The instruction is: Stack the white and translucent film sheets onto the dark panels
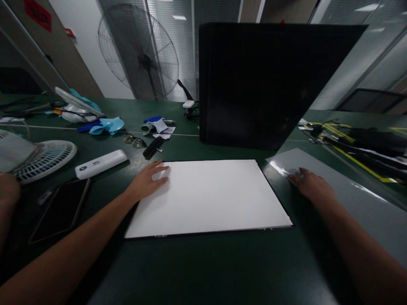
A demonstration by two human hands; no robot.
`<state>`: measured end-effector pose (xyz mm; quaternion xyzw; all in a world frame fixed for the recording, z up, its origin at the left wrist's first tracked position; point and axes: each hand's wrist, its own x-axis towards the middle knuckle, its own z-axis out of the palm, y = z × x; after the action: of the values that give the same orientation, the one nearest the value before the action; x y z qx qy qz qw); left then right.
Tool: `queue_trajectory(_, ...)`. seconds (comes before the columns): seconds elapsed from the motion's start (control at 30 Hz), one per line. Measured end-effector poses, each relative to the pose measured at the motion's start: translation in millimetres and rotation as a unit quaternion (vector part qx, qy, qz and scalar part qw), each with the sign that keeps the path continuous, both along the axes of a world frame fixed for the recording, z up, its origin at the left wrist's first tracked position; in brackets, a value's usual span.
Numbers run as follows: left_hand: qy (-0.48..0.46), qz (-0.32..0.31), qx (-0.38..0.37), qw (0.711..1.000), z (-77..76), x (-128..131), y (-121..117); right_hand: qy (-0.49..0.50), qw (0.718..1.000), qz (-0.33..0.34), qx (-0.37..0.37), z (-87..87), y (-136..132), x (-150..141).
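White panel (213, 197) flat, central; left hand (144, 183) at its 10 o'clock, fingers spread open, presumably steadying it. Right hand (313, 186) over grey sheet (365, 212), 3 o'clock, probably minding its edge; fingers bent, cannot tell if gripping. Count: panel 1, sheet 1, phone (62, 209) 1, fan heads 2.

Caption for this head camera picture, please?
Left hand on a white panel, right hand on a grey sheet, a black monitor behind.
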<state>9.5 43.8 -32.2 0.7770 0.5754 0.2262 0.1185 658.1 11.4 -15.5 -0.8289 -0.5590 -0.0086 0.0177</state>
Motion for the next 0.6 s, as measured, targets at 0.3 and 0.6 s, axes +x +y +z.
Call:
queue_trajectory(0.3, 0.009, -0.007, 0.004, 1.0, -2.3, -2.7, 1.6, 0.009, 1.0, -0.009, -0.009, 9.2, -4.5, -10.9)
queue_trajectory(0.6, 0.0, 0.003, 0.008, 1.0, 0.1, 1.3, -1.6, 0.029, 0.999, 0.041, -0.005, 21.1, -9.0, -31.2)
